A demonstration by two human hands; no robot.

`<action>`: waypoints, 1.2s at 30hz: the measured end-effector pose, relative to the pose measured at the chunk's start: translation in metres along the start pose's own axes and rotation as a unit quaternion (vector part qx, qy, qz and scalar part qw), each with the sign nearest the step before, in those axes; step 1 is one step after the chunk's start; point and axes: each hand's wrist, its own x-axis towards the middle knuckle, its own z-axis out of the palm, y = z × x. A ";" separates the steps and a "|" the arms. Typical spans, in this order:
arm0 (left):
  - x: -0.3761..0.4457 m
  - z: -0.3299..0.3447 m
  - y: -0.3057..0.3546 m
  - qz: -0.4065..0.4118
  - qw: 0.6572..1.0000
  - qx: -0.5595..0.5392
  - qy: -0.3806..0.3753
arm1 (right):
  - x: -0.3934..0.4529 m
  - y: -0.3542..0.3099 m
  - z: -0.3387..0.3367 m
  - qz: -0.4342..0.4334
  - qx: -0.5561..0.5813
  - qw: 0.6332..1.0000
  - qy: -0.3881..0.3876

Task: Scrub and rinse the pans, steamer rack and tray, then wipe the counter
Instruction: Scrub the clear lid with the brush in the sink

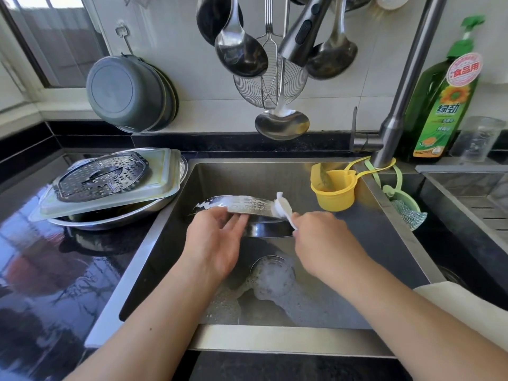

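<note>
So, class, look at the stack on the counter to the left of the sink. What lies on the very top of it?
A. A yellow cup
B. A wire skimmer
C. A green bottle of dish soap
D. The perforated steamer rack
D: the dark perforated steamer rack lies on top of the pale tray, which rests on a steel pan on the counter.
</note>
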 end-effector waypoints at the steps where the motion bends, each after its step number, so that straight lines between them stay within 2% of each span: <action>1: -0.002 0.001 -0.003 -0.019 1.000 0.020 -0.004 | 0.000 -0.004 0.000 -0.010 0.009 1.000 -0.002; 3: -0.005 0.002 -0.008 -0.051 0.997 0.048 -0.011 | -0.001 -0.018 0.000 -0.053 0.039 0.998 -0.012; 5: -0.004 -0.001 -0.007 -0.037 0.997 0.061 -0.002 | -0.004 -0.029 0.000 -0.083 0.064 0.994 -0.019; 10: 0.007 -0.007 0.004 -0.007 0.998 0.020 0.052 | 0.002 -0.006 -0.005 -0.028 0.055 0.998 -0.023; 13: -0.001 -0.001 0.005 -0.004 0.999 -0.002 0.032 | 0.003 0.000 -0.010 -0.014 0.044 0.999 -0.025; 18: -0.006 0.008 0.010 0.025 0.998 -0.051 -0.031 | 0.000 -0.004 -0.013 -0.056 0.088 0.994 0.035; 21: -0.007 0.007 0.005 0.020 0.997 0.043 -0.057 | 0.004 0.000 -0.008 -0.053 0.097 0.993 0.031; 24: -0.010 0.005 -0.002 0.003 0.975 0.203 -0.088 | 0.007 0.000 -0.002 -0.042 0.086 0.995 -0.008; 26: -0.009 0.002 -0.005 0.018 0.961 0.266 -0.075 | 0.007 -0.001 0.001 -0.044 0.060 0.996 -0.046; 30: -0.010 0.003 -0.007 0.041 0.954 0.295 -0.031 | 0.008 -0.001 0.010 -0.037 0.062 0.995 -0.070; 33: -0.014 0.007 -0.008 0.049 0.949 0.313 -0.016 | 0.012 -0.003 0.014 -0.031 0.107 0.991 -0.078; 36: -0.013 0.007 -0.009 0.094 0.935 0.343 0.010 | 0.013 -0.004 0.016 -0.035 0.156 0.985 -0.069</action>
